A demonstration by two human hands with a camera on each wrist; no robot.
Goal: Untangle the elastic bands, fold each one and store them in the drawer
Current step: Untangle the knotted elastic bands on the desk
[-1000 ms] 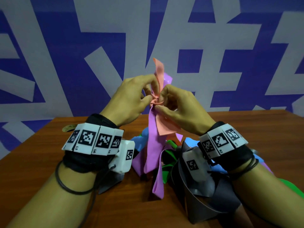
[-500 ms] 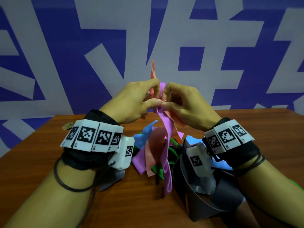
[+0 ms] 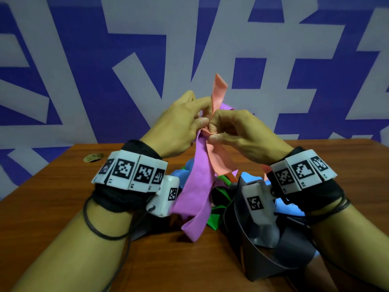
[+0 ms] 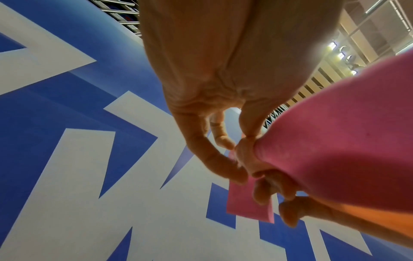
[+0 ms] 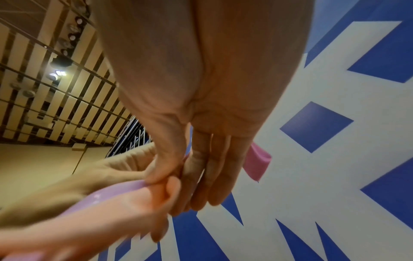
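Both hands are raised above the table, meeting at a knot where a salmon-pink elastic band and a purple elastic band are tied together. My left hand pinches the knot from the left, with the salmon end sticking up past its fingers. My right hand pinches the same knot from the right, thumb under it. In the left wrist view the pink band drapes close to the lens. In the right wrist view the purple band runs to the pinch. The drawer is not in view.
Below the hands a tangled heap lies on the wooden table: blue band, green band, wide grey band. A small brownish disc sits at the table's far left. A blue-and-white patterned wall stands behind.
The salmon end now stands taller and wider above the fingers than half a second ago. Both hands stay pinched at the knot, shifted slightly, and the purple strip hangs straighter.
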